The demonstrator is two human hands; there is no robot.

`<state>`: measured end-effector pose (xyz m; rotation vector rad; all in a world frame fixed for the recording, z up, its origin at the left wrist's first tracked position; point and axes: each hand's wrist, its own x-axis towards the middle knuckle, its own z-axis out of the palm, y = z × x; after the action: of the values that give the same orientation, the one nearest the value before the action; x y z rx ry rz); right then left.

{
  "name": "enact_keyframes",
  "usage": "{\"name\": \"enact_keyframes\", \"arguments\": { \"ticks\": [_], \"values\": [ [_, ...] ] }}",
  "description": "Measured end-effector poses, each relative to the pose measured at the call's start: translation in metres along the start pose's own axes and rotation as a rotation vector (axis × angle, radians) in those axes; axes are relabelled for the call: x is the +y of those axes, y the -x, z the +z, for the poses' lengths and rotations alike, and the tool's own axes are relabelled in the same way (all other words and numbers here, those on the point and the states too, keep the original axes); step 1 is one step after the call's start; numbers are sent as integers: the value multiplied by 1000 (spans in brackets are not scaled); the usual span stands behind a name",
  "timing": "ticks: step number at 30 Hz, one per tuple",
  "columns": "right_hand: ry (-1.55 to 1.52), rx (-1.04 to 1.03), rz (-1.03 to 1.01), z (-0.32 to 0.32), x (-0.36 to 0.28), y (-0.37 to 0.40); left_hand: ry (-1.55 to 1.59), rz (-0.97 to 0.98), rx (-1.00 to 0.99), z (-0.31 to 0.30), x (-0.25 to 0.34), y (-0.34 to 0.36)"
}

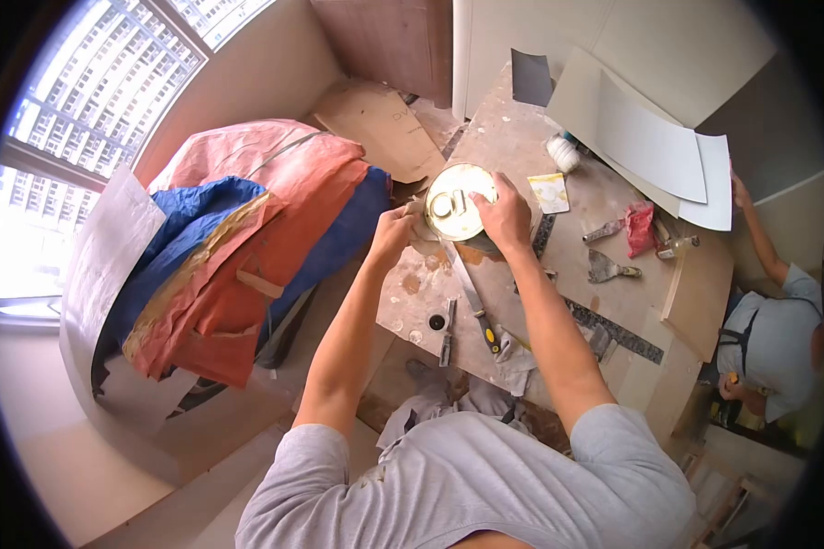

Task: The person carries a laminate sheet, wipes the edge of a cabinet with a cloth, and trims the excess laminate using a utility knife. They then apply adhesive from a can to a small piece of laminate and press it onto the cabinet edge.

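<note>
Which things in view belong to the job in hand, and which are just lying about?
Apparently in use:
round tin, gripped by the right hand
what looks like crumpled cloth, at the left hand

Apparently just lying about:
long blade with a black and yellow handle
scraper
white roll
yellow and white packet

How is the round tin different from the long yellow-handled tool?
The round tin has a circular top; the long tool is narrow and straight. The tin's top is pale gold; the tool has a grey blade and black-and-yellow handle. The right hand holds the tin; the tool lies on the table.
</note>
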<state>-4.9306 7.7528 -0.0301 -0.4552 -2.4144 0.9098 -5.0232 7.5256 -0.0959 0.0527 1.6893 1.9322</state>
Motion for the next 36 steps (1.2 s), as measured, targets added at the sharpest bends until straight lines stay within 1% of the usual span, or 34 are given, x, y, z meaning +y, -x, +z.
{"name": "enact_keyframes", "arguments": {
  "ticks": [4,7,8,10,13,17,19,25,32,36],
  "values": [
    [2,-43,-31,-3,-29,4,-23,41,-25,-15,-10,6],
    [38,-100,-55,-1,-37,9,-19,30,-30,-21,-14,7],
    [20,-68,-64,5,-37,13,-15,26,-29,-23,-14,8],
    [2,-36,-71,11,-38,17,15,15,-104,-27,-12,9],
    [1,-27,-74,17,-37,20,-50,30,-87,-29,-10,11],
    [25,-55,-65,28,-36,25,-57,70,-85,-30,-12,14],
    [42,-60,-54,33,-38,28,108,-55,-55,-30,-10,21],
    [15,-42,-97,37,-47,36,283,-123,44,-31,-16,27],
    [45,-58,-123,37,-48,39,290,-125,35,-35,-22,27],
    [16,-18,-135,36,-41,43,310,-125,41,-31,-20,28]
  ]
}}
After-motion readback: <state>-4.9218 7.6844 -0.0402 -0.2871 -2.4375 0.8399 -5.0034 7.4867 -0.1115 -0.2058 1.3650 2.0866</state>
